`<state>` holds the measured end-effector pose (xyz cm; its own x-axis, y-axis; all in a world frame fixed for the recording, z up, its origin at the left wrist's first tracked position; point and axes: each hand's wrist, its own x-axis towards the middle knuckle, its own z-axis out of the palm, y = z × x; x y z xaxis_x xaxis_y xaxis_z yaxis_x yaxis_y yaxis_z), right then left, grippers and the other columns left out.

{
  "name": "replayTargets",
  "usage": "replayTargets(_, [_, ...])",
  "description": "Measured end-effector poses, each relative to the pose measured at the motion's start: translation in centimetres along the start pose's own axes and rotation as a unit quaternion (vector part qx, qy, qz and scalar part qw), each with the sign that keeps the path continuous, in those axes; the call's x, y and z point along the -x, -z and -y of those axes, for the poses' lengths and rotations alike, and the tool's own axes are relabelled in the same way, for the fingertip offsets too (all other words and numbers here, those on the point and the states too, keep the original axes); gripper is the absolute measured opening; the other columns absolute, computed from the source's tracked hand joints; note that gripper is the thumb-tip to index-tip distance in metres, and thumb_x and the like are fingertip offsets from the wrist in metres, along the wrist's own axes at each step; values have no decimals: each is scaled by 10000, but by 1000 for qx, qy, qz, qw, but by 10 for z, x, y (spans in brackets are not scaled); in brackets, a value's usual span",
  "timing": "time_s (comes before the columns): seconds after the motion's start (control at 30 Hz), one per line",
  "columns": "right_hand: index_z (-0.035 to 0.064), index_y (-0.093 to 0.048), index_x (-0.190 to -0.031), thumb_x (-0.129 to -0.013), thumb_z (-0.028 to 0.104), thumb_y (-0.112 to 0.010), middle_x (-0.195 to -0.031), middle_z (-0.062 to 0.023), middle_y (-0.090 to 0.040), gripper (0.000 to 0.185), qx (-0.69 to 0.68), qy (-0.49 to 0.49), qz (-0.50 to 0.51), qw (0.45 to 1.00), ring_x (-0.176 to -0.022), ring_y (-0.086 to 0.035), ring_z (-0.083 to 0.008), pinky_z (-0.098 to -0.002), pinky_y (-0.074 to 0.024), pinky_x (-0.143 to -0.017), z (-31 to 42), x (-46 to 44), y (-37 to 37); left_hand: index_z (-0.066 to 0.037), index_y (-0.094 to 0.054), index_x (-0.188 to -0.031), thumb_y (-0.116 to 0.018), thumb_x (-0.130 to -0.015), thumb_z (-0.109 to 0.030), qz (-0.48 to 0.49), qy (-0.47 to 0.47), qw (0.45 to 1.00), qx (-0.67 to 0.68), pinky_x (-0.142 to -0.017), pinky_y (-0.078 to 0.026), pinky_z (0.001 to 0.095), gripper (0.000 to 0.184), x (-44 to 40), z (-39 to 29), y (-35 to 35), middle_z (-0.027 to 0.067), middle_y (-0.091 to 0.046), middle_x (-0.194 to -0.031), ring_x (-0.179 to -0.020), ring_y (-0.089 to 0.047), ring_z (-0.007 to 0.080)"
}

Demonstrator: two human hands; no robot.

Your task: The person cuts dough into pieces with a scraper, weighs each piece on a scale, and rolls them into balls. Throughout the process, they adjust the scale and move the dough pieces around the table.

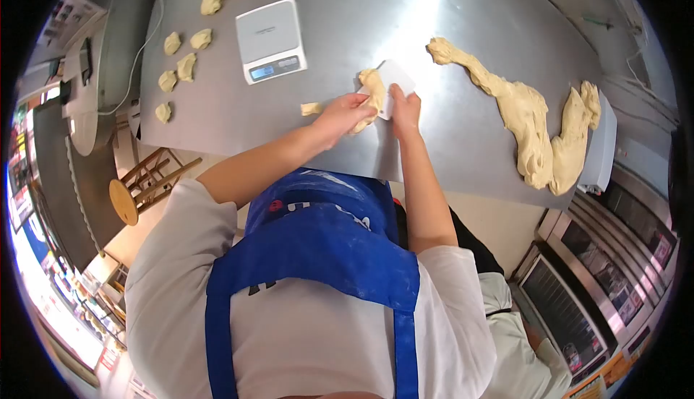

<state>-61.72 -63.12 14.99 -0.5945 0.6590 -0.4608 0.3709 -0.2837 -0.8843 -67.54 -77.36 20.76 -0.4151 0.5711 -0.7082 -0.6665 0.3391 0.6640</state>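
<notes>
Near the front edge of the metal table (347, 23), my left hand (345, 116) has its fingers closed on a strip of dough (371, 84). My right hand (405, 108) grips a white dough scraper (396, 75), which stands close against the right side of that strip. A small scrap of dough (311, 109) lies just left of my left hand. Beyond it sits a white digital scale (270, 37) with a lit display and a bare plate. To the right, a long mass of dough (525, 121) stretches across the table.
Several dough pieces (186, 67) lie spread along the table's left side. A pale bin (599, 142) stands at the right end, beside the dough. A wooden stool (125, 202) is at the lower left. Another person's light clothing (517, 341) shows at the lower right.
</notes>
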Motion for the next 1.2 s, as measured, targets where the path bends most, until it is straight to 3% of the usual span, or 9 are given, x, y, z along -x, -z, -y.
replayTargets(0.1, [-80, -628, -970, -869, 222, -600, -877, -146, -670, 319, 131, -28, -59, 989, -770, -610, -196, -345, -487, -698, 19, 14, 17, -204, -500, -1313, -658, -817, -209, -101, -203, 855, -467, -852, -480, 362, 520, 37, -2, 46, 109, -601, -1061, -949, -592, 274])
replayTargets(0.2, [-89, -636, -908, -896, 244, -561, -841, -221, -674, 341, 289, 154, -168, 930, -738, -656, -291, -389, -494, -664, 9, 19, 44, -290, -507, -1302, -708, -776, -236, -244, -281, 733, -569, -912, -456, 381, 566, 24, 41, 94, 138, -607, -1059, -989, -585, 327])
replayTargets(0.33, [-85, -635, -842, -906, 293, -535, -743, -270, -634, 396, 392, 184, -27, 901, -665, -634, -379, -438, -485, -631, 50, 64, 22, -218, -522, -1295, -743, -747, -258, -237, -303, 764, -517, -916, -452, 376, 592, 32, 53, 100, 148, -617, -1066, -1028, -579, 307])
replayTargets(0.4, [-53, -628, -756, -892, 287, -528, -677, -251, -612, 380, 477, 281, 107, 826, -676, -623, -411, -479, -495, -637, 55, 79, -15, -139, -549, -1258, -732, -750, -263, -207, -202, 917, -276, -916, -450, 394, 554, 30, 53, 102, 157, -618, -1075, -1064, -558, 295])
replayTargets(0.5, [-7, -631, -854, -868, 246, -529, -704, -211, -636, 273, 528, 288, 171, 780, -669, -639, -370, -451, -523, -631, 52, 87, -60, -83, -570, -1208, -720, -747, -267, -224, -324, 826, -403, -916, -446, 396, 519, 32, 62, 112, 147, -618, -1074, -1066, -550, 298])
replayTargets(0.73, [6, -573, -804, -845, 156, -514, -735, -198, -647, 166, 608, 321, 204, 697, -658, -654, -330, -425, -534, -599, 27, 69, -96, -85, -595, -1142, -718, -725, -248, -192, -266, 837, -439, -939, -429, 390, 464, 34, 54, 111, 153, -617, -1072, -1060, -551, 306])
replayTargets(0.83, [-22, -575, -780, -827, 140, -523, -740, -224, -643, 176, 594, 315, 200, 713, -683, -650, -355, -419, -530, -610, 28, 61, -107, -82, -587, -1150, -707, -745, -230, -289, -344, 769, -455, -946, -426, 396, 448, 38, 51, 113, 146, -623, -1043, -1046, -558, 305])
replayTargets(0.93, [-55, -585, -844, -805, 138, -533, -790, -251, -646, 204, 468, 209, 107, 852, -735, -637, -407, -435, -519, -642, 0, 53, -105, -12, -432, -1292, -680, -801, -234, -169, -193, 936, -242, -985, -410, 391, 593, 31, 64, 122, 197, -522, -1243, -1167, -496, 346])
replayTargets(1.2, [-62, -575, -1096, -872, 151, -557, -1028, -162, -644, 310, 106, 43, -11, 993, -913, -615, -222, -344, -478, -805, 6, 85, -66, -85, -396, -1363, -664, -787, -178, -321, -376, 825, -276, -1016, -369, 386, 643, 6, -7, 161, 175, -506, -1270, -1201, -468, 319])
